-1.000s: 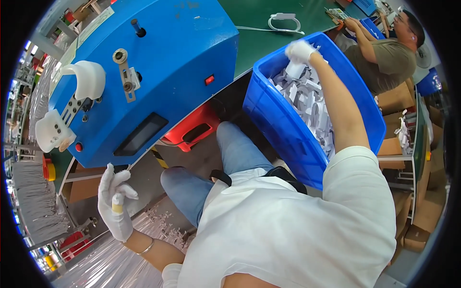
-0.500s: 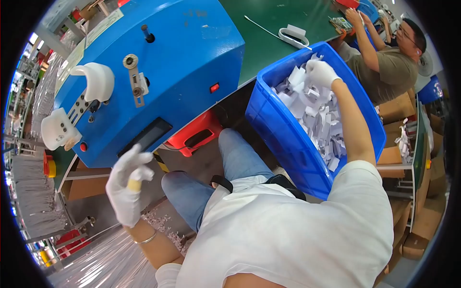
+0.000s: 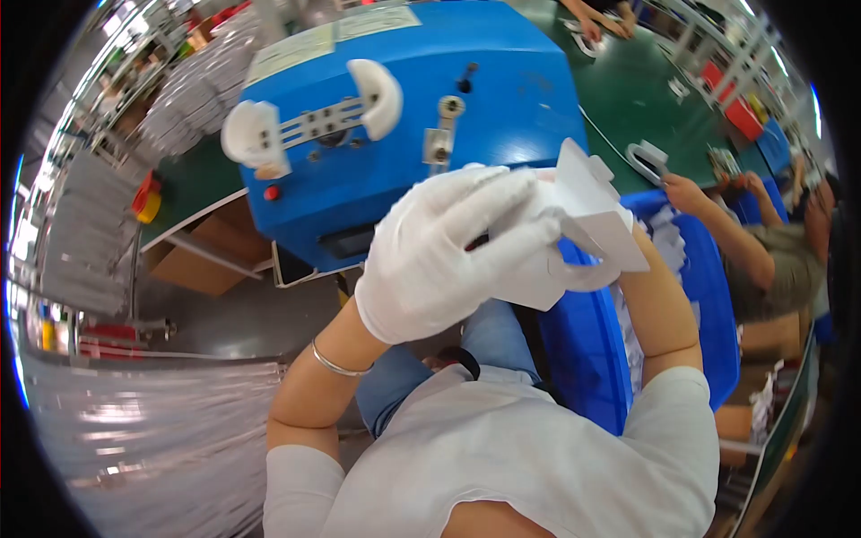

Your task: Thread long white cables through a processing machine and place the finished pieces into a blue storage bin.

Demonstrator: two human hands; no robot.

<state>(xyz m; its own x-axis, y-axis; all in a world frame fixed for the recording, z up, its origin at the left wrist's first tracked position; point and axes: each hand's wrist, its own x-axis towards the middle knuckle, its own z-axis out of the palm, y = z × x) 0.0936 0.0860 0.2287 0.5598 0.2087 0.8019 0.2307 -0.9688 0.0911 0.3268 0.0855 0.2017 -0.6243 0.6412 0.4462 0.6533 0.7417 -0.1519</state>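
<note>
Card (image 3: 619, 242) right of centre seems being worked, left hand (image 3: 439, 251) pinching it, right hand's hidden grip unreadable, steadiness likely needed next.

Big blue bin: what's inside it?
White pieces show inside the bin. The pieces cover its bottom, so I can't see that, and the right forearm hides some too.
</note>
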